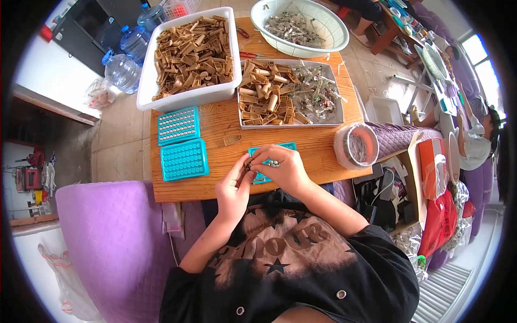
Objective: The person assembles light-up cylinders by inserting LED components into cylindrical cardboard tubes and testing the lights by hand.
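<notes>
Two hands are working small metal parts over a teal tray at the near edge of the wooden tabletop (323, 145).

The large white plastic bin (145, 81) of tan tubular pieces is sitting at the far left; the shallow white tray (341, 116) of tan tubes and clear-wrapped parts is lying beside it. Two teal perforated plastic trays (183, 159) are resting well left of the hands. The right hand (283, 169) is cupping several small silvery parts (273, 163) over a third teal tray (269, 146). The left hand (234, 188) is pinching one small dark part (248, 166), touching the right hand's fingers.
</notes>
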Demonstrator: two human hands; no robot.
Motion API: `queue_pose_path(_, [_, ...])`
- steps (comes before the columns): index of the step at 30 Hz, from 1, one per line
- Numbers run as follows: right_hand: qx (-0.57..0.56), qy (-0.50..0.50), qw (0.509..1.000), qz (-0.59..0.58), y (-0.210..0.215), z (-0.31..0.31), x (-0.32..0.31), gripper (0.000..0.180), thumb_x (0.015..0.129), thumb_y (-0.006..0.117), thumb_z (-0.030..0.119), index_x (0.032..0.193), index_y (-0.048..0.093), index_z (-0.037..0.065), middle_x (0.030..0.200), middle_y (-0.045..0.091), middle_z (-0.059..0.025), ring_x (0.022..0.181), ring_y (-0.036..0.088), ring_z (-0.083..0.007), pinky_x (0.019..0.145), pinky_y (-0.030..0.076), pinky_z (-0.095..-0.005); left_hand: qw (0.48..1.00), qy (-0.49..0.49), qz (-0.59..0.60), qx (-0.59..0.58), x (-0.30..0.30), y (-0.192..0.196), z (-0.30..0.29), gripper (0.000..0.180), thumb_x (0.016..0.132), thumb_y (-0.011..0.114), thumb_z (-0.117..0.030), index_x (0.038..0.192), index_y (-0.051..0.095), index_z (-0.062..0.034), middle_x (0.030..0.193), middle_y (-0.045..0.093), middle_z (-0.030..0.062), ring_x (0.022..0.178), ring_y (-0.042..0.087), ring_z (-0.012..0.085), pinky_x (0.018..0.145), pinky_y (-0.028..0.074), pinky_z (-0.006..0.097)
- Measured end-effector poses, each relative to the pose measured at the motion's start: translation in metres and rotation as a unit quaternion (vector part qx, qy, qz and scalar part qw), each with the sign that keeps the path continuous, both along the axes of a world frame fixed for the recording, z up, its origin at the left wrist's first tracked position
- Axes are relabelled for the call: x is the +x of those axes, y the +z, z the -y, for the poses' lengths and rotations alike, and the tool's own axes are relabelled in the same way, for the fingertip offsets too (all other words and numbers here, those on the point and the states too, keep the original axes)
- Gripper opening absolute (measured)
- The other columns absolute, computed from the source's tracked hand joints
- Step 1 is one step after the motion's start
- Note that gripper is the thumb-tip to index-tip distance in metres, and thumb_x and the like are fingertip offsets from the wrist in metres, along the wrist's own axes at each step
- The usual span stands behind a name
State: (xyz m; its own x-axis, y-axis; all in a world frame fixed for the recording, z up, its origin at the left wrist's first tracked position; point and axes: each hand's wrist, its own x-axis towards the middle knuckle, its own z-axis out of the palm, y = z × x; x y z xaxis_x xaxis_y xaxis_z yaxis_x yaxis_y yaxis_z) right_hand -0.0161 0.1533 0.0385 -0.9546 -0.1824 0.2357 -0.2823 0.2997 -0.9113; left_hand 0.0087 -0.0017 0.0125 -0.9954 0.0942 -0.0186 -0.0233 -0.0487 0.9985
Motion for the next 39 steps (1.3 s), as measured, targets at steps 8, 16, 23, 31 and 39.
queue_pose_path(8, [-0.348, 0.075, 0.906, 0.230, -0.026, 0.001, 0.002, 0.017, 0.083, 0.067, 0.001, 0.096, 0.056, 0.002, 0.104, 0.055, -0.0047, 0.095, 0.059, -0.0151, 0.078, 0.053, -0.0278, 0.998, -0.019, -0.055, -0.010, 0.008, 0.006, -0.002, 0.035, 0.090, 0.057, 0.003, 0.125, 0.053, 0.0038, 0.109, 0.065, 0.0129, 0.098, 0.062, 0.0143, 0.085, 0.051, 0.028])
queue_pose_path(16, [-0.440, 0.172, 0.825, 0.309, -0.028, 0.001, 0.004, 0.031, 0.086, 0.067, 0.013, 0.111, 0.053, 0.005, 0.100, 0.059, -0.0021, 0.096, 0.057, -0.0123, 0.085, 0.048, -0.0292, 0.941, -0.074, 0.140, 0.300, 0.000, -0.006, 0.014, 0.030, 0.089, 0.057, 0.001, 0.119, 0.058, 0.0016, 0.110, 0.065, 0.0140, 0.103, 0.062, 0.0187, 0.090, 0.052, 0.030])
queue_pose_path(23, [-0.378, 0.173, 0.850, 0.323, -0.027, 0.003, 0.000, 0.029, 0.086, 0.067, 0.013, 0.110, 0.055, 0.005, 0.101, 0.059, -0.0003, 0.096, 0.056, -0.0095, 0.088, 0.045, -0.0263, 0.906, -0.082, 0.191, 0.368, -0.001, -0.018, 0.022, 0.027, 0.085, 0.063, -0.001, 0.112, 0.062, -0.0029, 0.109, 0.065, 0.0120, 0.103, 0.062, 0.0205, 0.095, 0.049, 0.038])
queue_pose_path(31, [-0.358, 0.156, 0.853, 0.347, -0.031, 0.007, -0.002, 0.025, 0.089, 0.064, 0.015, 0.109, 0.054, 0.004, 0.100, 0.058, -0.0003, 0.098, 0.053, -0.0091, 0.088, 0.043, -0.0263, 0.885, -0.081, 0.204, 0.411, -0.004, -0.026, 0.019, 0.025, 0.088, 0.062, -0.007, 0.112, 0.061, -0.0056, 0.110, 0.064, 0.0099, 0.104, 0.061, 0.0210, 0.096, 0.048, 0.040])
queue_pose_path(39, [-0.098, 0.054, 0.979, 0.172, -0.019, -0.008, -0.055, 0.017, 0.087, 0.064, 0.014, 0.098, 0.063, 0.001, 0.089, 0.062, -0.0041, 0.080, 0.058, -0.0105, 0.074, 0.049, -0.0275, 0.860, -0.032, 0.254, 0.442, -0.008, -0.034, 0.023, 0.025, 0.088, 0.060, -0.003, 0.113, 0.060, -0.0043, 0.111, 0.063, 0.0103, 0.106, 0.060, 0.0233, 0.098, 0.048, 0.042])
